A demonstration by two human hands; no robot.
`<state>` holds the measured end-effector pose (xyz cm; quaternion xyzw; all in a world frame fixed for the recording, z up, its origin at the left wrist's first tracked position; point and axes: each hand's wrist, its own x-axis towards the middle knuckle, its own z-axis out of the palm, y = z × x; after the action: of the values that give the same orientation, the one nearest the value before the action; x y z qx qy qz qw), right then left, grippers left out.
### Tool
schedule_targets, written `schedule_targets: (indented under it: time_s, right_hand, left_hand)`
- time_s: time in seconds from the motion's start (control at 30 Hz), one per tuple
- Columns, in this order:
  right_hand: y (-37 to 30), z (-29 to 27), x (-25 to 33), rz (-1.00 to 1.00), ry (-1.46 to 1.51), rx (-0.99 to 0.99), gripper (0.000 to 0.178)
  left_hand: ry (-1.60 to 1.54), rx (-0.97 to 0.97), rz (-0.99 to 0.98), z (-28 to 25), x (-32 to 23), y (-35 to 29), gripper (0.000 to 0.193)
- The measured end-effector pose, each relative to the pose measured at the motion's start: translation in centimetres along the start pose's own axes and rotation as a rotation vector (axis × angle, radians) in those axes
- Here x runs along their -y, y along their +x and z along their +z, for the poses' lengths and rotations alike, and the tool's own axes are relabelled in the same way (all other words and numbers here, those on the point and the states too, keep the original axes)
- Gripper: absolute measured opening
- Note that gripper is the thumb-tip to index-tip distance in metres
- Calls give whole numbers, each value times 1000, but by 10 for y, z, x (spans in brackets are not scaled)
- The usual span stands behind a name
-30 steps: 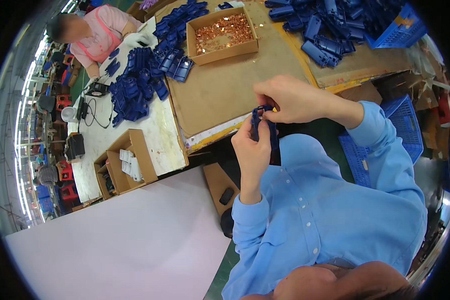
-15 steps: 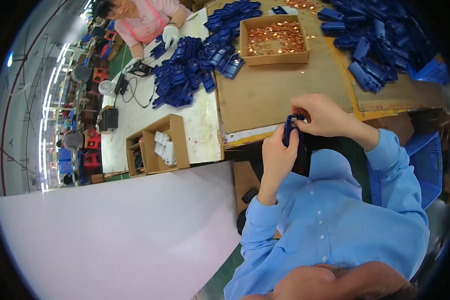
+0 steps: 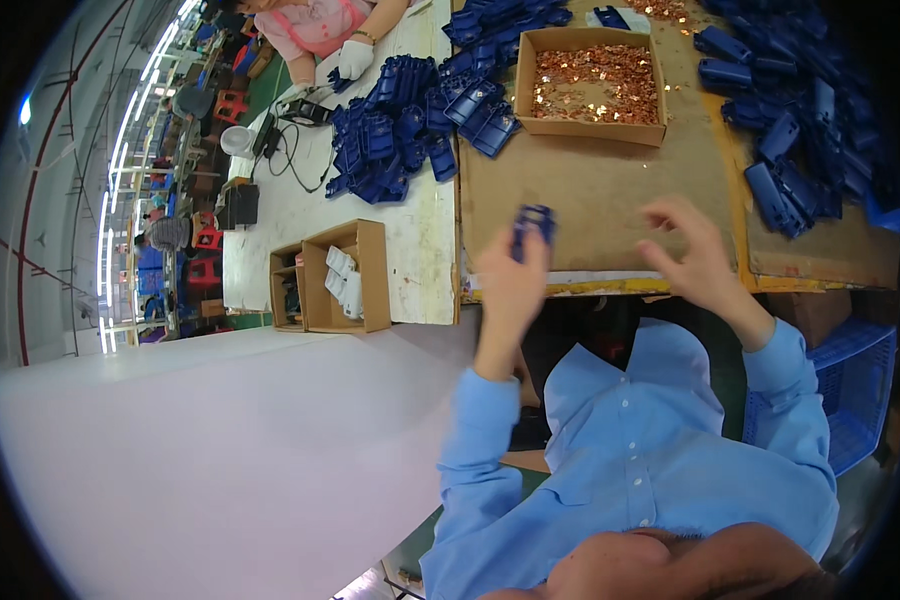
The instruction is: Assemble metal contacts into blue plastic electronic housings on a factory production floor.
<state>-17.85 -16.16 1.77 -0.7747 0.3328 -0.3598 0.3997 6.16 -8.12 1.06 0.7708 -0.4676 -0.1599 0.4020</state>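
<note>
My left hand [image 3: 513,275], a little blurred, grips a dark blue plastic housing [image 3: 534,222] over the front of the brown work surface. Off to its right, my right hand [image 3: 685,250] is raised with its fingers apart and nothing in them. Beyond both hands stands a cardboard box [image 3: 595,127] with many small shiny copper-coloured metal pieces [image 3: 595,85] inside. Similar blue housings are heaped in a pile [image 3: 390,135] at the back left, and a larger heap [image 3: 810,120] lies at the far right.
Across the table, a co-worker's white-gloved hand [image 3: 353,60] is beside the left pile. A divided cardboard box [image 3: 370,275] with white parts sits at the left table corner. Blue crates [image 3: 855,400] stand low at right. A large white panel [image 3: 220,460] fills the lower left.
My hands have come apart. The left has carried the blue housing leftward and forward over the table; the right has let go, opened and moved right. The whole view has shifted somewhat.
</note>
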Motion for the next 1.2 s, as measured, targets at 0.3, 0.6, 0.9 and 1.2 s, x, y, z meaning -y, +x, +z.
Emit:
schedule_targets:
  time_s: [0.3, 0.6, 0.9, 1.2]
  right_hand:
    - [-50, -87, -101, 181, -921, -508, 44]
    - [-57, -89, -104, 189, -889, -517, 39]
    - [-48, -81, -79, -2, -590, -568, 35]
    - [-11, -22, 22, 242, 218, 25, 48]
  left_hand:
    - [353, -325, 31, -72, 109, 222, 38]
    - [933, -504, 67, -44, 83, 244, 34]
    - [375, -545, 589, -26, 36, 182, 47]
    - [24, 118, 956, 31, -38, -9, 50]
